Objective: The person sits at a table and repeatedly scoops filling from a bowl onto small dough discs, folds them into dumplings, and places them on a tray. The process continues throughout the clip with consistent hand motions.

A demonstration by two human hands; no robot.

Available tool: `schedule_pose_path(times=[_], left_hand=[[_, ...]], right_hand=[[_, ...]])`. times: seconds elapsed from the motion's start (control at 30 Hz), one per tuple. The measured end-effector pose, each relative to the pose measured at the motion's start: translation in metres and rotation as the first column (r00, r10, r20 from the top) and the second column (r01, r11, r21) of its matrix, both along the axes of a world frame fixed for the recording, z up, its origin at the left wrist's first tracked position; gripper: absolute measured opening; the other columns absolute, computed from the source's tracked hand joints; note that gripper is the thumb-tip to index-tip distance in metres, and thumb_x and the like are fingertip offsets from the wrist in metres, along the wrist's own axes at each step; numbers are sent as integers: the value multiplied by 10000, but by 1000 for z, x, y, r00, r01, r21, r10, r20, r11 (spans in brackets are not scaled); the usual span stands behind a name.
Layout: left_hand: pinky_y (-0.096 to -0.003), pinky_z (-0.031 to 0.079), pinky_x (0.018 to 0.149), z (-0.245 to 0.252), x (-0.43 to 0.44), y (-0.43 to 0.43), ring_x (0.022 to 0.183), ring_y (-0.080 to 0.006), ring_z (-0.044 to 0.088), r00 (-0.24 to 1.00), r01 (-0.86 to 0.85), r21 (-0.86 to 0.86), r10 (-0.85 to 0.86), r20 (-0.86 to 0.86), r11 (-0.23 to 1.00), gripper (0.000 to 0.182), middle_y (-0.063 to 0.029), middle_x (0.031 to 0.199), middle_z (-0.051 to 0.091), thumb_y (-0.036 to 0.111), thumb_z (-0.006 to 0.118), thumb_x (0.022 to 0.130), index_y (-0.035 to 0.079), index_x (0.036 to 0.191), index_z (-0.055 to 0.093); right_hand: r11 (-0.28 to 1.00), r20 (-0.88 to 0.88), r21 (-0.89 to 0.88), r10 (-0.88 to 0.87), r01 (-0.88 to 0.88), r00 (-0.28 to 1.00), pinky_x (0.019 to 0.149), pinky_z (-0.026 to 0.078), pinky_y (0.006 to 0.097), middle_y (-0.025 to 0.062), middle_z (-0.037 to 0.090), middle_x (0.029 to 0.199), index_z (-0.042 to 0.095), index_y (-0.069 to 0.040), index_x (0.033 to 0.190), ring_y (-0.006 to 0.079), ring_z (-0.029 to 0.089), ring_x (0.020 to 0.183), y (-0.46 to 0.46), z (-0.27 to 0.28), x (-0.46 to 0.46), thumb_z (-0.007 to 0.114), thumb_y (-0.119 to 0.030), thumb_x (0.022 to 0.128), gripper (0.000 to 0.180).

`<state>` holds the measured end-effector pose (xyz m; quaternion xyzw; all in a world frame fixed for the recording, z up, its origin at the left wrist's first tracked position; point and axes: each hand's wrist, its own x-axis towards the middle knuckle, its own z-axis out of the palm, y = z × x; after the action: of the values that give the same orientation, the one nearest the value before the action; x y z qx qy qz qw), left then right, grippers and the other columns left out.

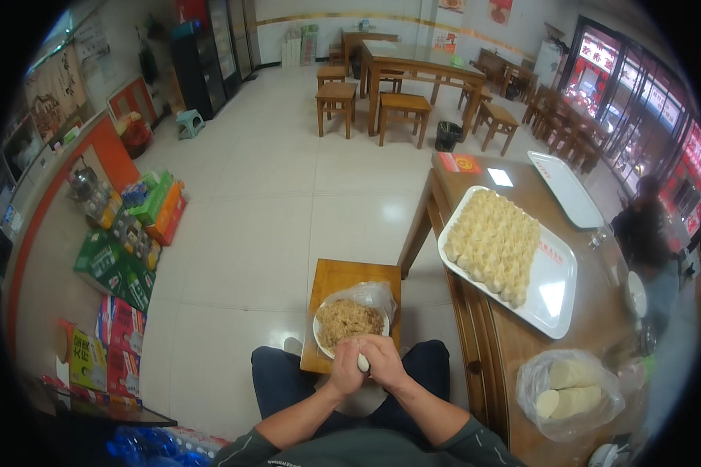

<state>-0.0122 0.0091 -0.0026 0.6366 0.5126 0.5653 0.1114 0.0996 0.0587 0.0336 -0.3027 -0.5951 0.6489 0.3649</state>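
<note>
My left hand (347, 366) and my right hand (383, 359) are pressed together over the near rim of a white bowl (316, 338). A small pale, rounded object (363, 363) pokes out between them; the fingers hide most of it, so I cannot tell what it is. Brownish minced filling (347, 321) heaps up in the bowl, and a clear plastic bag (377, 296) lies over its far right side. The bowl stands on a wooden stool (356, 271) between my knees. To the right, rows of folded dumplings (493, 245) cover much of a white tray (552, 292).
The wooden table (496, 344) on my right also bears bagged stacks of round dough wrappers (569, 391), a second white tray (566, 190) and a white bowl (637, 295). A person (648, 227) is beyond it. Drink cartons (117, 268) line the left.
</note>
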Motion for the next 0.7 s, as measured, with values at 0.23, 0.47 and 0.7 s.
schedule_pose_path(times=[0.23, 0.47, 0.7], left_hand=[[-228, 388, 459, 15, -29, 5, 490, -110, 512, 842, 348, -231, -195, 503, 909, 825, -17, 635, 616, 643, 228, 1028, -20, 1142, 706], [-267, 517, 631, 37, -41, 3, 686, -139, 667, 940, 334, -218, -305, 156, 917, 577, -93, 800, 712, 456, 385, 1054, -29, 1257, 625], [-303, 542, 568, 34, -31, -6, 619, -157, 672, 866, 368, -465, -115, 486, 805, 333, -106, 771, 709, 162, 437, 1063, -54, 982, 677]], right_hand=[[999, -125, 34, -16, 20, 992, 780, 488, 293, 78, 645, 978, 664, 21, 1096, 148, 604, 845, 1, 12, 5, 544, -148, 1028, 218], [992, 42, -16, -122, 123, 992, 715, 472, 238, 22, 625, 866, 613, 4, 933, 76, 557, 778, -8, 26, 14, 597, -66, 990, 92], [937, 248, 265, -295, 228, 923, 694, 511, 346, 157, 652, 818, 632, 21, 977, 217, 637, 734, -13, 27, 16, 616, -114, 974, 136]])
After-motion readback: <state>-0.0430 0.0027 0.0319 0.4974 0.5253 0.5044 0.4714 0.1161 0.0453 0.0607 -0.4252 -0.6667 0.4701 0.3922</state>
